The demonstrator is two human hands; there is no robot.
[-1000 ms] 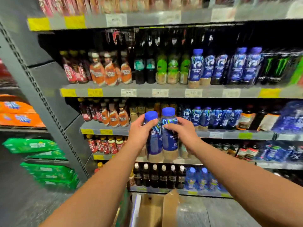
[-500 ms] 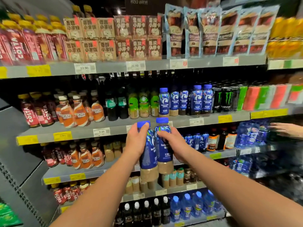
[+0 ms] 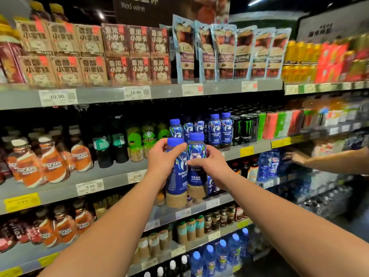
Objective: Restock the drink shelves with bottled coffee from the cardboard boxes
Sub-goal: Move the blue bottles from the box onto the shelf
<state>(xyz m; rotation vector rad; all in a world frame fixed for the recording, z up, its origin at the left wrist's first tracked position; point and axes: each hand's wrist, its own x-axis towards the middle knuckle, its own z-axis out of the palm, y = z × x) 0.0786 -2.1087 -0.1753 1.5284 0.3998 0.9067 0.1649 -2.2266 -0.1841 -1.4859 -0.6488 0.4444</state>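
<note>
Two blue-capped coffee bottles with blue deer-logo labels are held upright side by side in front of the shelves. My left hand (image 3: 162,158) grips the left coffee bottle (image 3: 176,182) near its neck. My right hand (image 3: 209,166) wraps the right coffee bottle (image 3: 196,176) at mid-body. Just beyond them, on the grey shelf (image 3: 235,150), stand matching blue coffee bottles (image 3: 219,128), with a gap in front of the row.
Another person's hand (image 3: 295,156) reaches into the shelf at the right. Black energy drink cans (image 3: 246,128) stand right of the blue bottles, green-labelled bottles (image 3: 148,142) and orange coffee bottles (image 3: 52,164) to the left. Cartons and pouches fill the shelf above.
Both hands have risen with the two bottles from the lower shelves up to the level of the blue-bottle shelf. My view has tilted upward; the cardboard box has left the frame.
</note>
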